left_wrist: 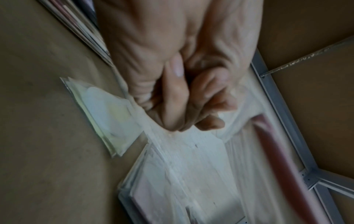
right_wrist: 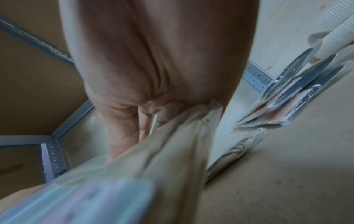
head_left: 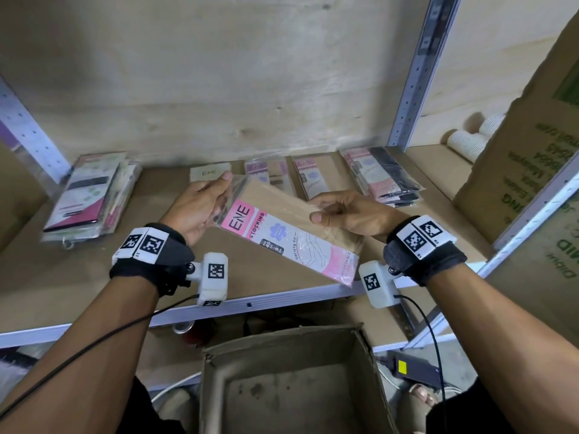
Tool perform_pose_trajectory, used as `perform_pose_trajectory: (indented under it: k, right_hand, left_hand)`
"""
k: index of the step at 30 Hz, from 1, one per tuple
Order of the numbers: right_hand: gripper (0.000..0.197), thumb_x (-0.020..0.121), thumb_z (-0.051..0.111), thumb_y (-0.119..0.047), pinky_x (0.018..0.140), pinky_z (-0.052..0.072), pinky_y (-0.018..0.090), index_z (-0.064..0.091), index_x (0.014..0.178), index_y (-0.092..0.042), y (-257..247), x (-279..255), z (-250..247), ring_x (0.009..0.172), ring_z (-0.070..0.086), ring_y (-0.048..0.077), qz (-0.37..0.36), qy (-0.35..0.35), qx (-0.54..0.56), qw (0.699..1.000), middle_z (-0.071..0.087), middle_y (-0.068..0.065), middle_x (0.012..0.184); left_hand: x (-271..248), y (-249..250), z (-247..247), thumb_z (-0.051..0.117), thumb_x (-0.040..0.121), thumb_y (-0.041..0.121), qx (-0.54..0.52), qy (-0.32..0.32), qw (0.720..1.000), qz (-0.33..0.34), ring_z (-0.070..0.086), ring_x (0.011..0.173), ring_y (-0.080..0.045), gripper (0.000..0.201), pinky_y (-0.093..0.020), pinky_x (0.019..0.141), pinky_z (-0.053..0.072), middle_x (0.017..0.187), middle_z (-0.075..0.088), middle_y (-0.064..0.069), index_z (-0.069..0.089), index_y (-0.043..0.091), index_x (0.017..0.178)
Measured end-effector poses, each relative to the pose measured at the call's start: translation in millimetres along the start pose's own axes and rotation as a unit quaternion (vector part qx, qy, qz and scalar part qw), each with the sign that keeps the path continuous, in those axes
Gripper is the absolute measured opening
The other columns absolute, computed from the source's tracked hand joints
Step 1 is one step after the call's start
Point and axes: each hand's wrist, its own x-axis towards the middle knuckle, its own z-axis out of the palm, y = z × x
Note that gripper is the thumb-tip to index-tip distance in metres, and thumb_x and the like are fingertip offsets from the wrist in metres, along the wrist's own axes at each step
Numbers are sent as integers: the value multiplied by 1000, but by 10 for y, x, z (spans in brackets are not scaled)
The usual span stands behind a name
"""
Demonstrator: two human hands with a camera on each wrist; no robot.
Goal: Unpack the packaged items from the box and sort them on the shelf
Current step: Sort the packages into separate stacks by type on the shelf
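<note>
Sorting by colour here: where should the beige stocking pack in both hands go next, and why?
Probably forward onto the beige stocking pile at the back of the shelf. Both hands, left and right, hold a beige stocking pack; the right-hand pile looks black.

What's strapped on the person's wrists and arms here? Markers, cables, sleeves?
Forearms are bare, no sleeves. Each wrist wears a black fabric strap topped with white blocks bearing black-and-white square fiducial tags. A white boxy camera housing, also tagged, juts from each strap's inner side, and a thin black cable trails back from each. The left hand and right hand are ungloved.
</note>
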Motion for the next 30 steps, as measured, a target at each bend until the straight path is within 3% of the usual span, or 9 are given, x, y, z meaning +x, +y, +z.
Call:
perform_pose_trajectory:
  k: [5, 11, 14, 16, 18, 21, 23, 27, 30]
  right_hand:
    - [32, 97, 58, -12, 80, 55, 23, 60, 127, -2, -17, 27, 14, 101, 69, 27, -15, -2, 12, 1000, 71, 20, 114]
    - [31, 97, 59, -12, 84, 56, 35, 59, 126, -1, -19, 95, 23, 99, 69, 30, -30, 7, 15, 999, 71, 22, 112]
    - [27, 97, 59, -11, 83, 58, 31, 62, 122, -2, 32, 86, 7, 98, 70, 28, -18, 11, 48, 999, 70, 23, 113]
    - [21, 96, 59, -9, 80, 57, 27, 63, 117, -4, 61, 76, -14, 96, 70, 25, -11, 19, 90, 996, 70, 22, 114]
    - [16, 96, 59, -8, 79, 56, 27, 63, 112, -4, 80, 80, -34, 93, 69, 23, -3, 47, 147, 988, 70, 19, 111]
    - [12, 96, 55, -3, 79, 54, 26, 63, 100, -11, 78, 128, -22, 86, 68, 17, -4, 112, 262, 959, 70, 7, 99]
    - [14, 95, 55, -1, 80, 53, 25, 63, 98, -12, 66, 170, 19, 87, 66, 17, 0, 149, 311, 939, 68, 5, 98]
    - [9, 92, 63, -5, 68, 55, 28, 62, 95, -13, 68, 248, 184, 77, 67, 17, 40, 198, 322, 925, 70, 5, 90]
    - [23, 89, 66, -4, 77, 56, 35, 62, 111, -11, 80, 246, 233, 90, 68, 25, 77, 177, 292, 937, 71, 11, 103]
  left_hand:
    - [-9, 17, -35, 54, 99, 46, -62, -35, 997, 0, 32, 27, -6, 50, -15, 27, 17, 41, 39, 5, 59, 20, 57]
    - [-12, 28, -74, 53, 93, 53, -148, -104, 983, -20, 27, 26, -7, 55, -29, 42, 6, 35, 31, 5, 40, 11, 60]
    - [12, -5, -4, 49, 100, 50, -113, -45, 993, 0, 27, 28, -7, 56, -31, 44, 8, 36, 35, 6, 45, 15, 56]
    - [74, -18, -8, 51, 99, 53, -119, 29, 992, -10, 32, 32, -6, 50, -23, 37, 16, 43, 43, 6, 56, 18, 62]
    - [116, -16, -36, 49, 95, 64, -174, 67, 981, -59, 43, 40, -6, 51, -16, 36, 30, 57, 57, 3, 66, 17, 83]
    - [62, -13, 35, 40, 90, 76, -153, 6, 982, -113, 68, 61, -16, 74, -23, 52, 54, 86, 76, -9, 70, 10, 103]
    - [-52, -43, 227, 48, 86, 76, -84, -77, 985, -131, 76, 83, -26, 75, -31, 66, 61, 101, 77, -13, 70, 10, 112]
    - [-256, -93, 601, 72, 88, 45, 5, -169, 980, -102, 72, 106, -29, 46, -27, 73, 60, 115, 75, -9, 67, 16, 124]
    - [-276, -98, 631, 76, 88, 21, 37, -140, 986, -78, 76, 93, -18, 37, -20, 64, 57, 112, 76, -5, 68, 13, 123]
